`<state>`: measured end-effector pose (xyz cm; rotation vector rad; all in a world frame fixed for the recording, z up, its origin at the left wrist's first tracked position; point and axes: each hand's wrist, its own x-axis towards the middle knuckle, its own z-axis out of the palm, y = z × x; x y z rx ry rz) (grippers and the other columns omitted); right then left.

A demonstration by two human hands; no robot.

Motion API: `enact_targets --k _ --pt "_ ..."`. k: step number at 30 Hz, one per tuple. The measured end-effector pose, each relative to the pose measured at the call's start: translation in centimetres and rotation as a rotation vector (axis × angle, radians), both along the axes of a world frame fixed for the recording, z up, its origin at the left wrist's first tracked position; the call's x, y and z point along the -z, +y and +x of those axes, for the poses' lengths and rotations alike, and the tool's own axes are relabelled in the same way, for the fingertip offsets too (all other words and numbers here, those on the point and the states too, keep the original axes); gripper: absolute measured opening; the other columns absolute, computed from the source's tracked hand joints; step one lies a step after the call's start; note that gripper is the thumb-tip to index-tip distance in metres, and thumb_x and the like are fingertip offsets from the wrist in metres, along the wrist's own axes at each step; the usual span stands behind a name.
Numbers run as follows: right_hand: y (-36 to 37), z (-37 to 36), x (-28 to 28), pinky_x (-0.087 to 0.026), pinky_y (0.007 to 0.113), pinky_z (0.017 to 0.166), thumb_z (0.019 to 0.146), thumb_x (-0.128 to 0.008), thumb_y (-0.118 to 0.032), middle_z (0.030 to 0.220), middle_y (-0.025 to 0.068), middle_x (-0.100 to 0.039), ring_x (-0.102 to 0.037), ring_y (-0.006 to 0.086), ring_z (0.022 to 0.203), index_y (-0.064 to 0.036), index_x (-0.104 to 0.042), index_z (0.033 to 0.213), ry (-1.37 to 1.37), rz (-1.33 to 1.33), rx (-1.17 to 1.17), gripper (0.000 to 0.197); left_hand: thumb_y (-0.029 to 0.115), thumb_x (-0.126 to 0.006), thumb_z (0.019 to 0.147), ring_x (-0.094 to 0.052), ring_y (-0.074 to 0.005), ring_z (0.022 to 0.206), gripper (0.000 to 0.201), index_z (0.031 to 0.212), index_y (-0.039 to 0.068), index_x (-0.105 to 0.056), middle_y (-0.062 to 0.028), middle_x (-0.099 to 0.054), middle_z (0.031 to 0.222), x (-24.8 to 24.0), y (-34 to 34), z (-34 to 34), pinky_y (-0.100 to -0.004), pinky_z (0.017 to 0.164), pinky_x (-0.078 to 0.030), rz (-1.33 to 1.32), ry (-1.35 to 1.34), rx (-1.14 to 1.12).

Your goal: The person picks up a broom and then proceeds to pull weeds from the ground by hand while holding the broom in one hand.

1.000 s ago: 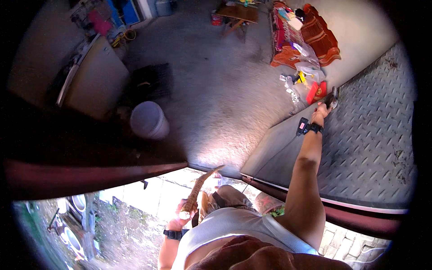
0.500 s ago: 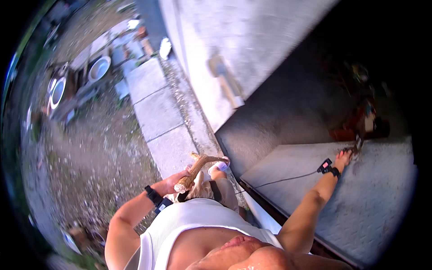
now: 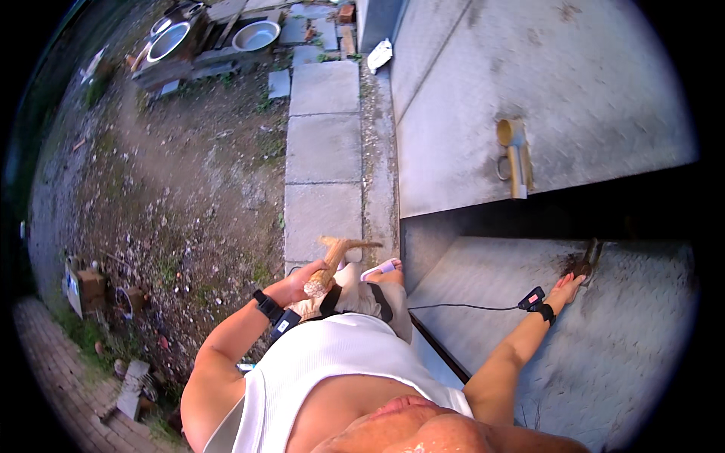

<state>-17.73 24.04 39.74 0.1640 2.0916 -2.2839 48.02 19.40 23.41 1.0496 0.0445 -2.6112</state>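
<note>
My left hand (image 3: pixel 306 281) is closed around the thick end of a forked wooden branch (image 3: pixel 334 264), held in front of my waist. Its thinner fork points away to the right. At the right, my right arm stretches out to a grey metal door leaf (image 3: pixel 498 279). There my right hand (image 3: pixel 566 288) is closed at the lower end of a rusty door handle (image 3: pixel 587 260); the fingertips are partly hidden. Across a dark gap stands the other metal door leaf (image 3: pixel 566 83), bearing a yellowish latch with a metal bar (image 3: pixel 516 158).
A paved slab path (image 3: pixel 323 151) runs ahead beside rough, pebbly ground (image 3: pixel 189 174). Pale basins (image 3: pixel 256 35) stand at the far left. A white crumpled bag (image 3: pixel 380 56) lies by the wall. Boxes (image 3: pixel 91 291) sit at left. A black cable (image 3: pixel 468 306) leads to my right wrist.
The dark opening between the door leaves has become much narrower. The whole view has turned, bringing the path upright. My left hand keeps the branch; my right hand stays at the handle.
</note>
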Motion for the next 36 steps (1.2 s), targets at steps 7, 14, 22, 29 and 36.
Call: enact_targets --k 7,14,22,29,36 --pt "-1.8 9.4 -2.1 -0.042 0.022 0.076 0.081 -0.07 -0.045 0.104 0.0011 -0.065 -0.059 0.008 0.091 -0.0077 -0.055 0.123 0.046 0.05 -0.131 0.058 0.028 -0.053 0.087 -0.061 -0.0172 0.067 0.035 0.101 -0.004 -0.053 -0.0103 -0.06 0.082 -3.1 0.0 2.6 -0.0264 0.062 -0.052 -0.085 -0.036 -0.139" --pt "-1.7 15.3 -3.0 -0.04 0.022 0.075 0.081 -0.068 -0.048 0.103 0.0011 -0.065 -0.058 0.0077 0.089 -0.0087 -0.058 0.121 0.072 0.07 -0.236 0.056 0.029 -0.049 0.088 -0.062 -0.0171 0.071 0.029 0.101 0.003 -0.055 -0.007 -0.061 0.084 -3.5 1.1 5.9 -0.0291 0.066 -0.053 -0.035 0.12 -0.256" --pt "-0.3 21.3 -3.0 -0.041 0.02 0.071 0.084 -0.067 -0.046 0.102 0.0006 -0.067 -0.059 0.0055 0.086 -0.0095 -0.058 0.118 0.076 0.038 -0.382 0.051 0.023 -0.054 0.088 -0.059 -0.0158 0.07 0.036 0.11 -0.003 -0.044 -0.0102 -0.055 0.087 -2.2 3.6 8.9 -0.0249 0.06 -0.054 0.046 0.111 -0.406" --pt "0.1 24.5 -3.9 -0.04 0.019 0.072 0.086 -0.063 -0.047 0.1 -0.0016 -0.066 -0.058 0.0031 0.087 -0.0101 -0.059 0.118 0.069 0.074 -0.428 0.049 0.023 -0.055 0.088 -0.059 -0.0151 0.071 0.042 0.116 -0.005 -0.041 -0.0099 -0.055 0.09 -5.6 5.1 11.5 -0.0208 0.055 -0.054 0.071 0.104 -0.4" --pt "0.0 28.9 -4.2 -0.037 0.023 0.08 0.087 -0.061 -0.048 0.108 -0.0024 -0.062 -0.053 0.0052 0.095 -0.0116 -0.056 0.121 0.049 0.001 -0.435 0.05 0.025 -0.054 0.088 -0.06 -0.0152 0.073 0.04 0.113 -0.006 -0.047 -0.0095 -0.056 0.092 -4.3 3.8 15.4 -0.0222 0.06 -0.056 0.101 0.128 -0.416"
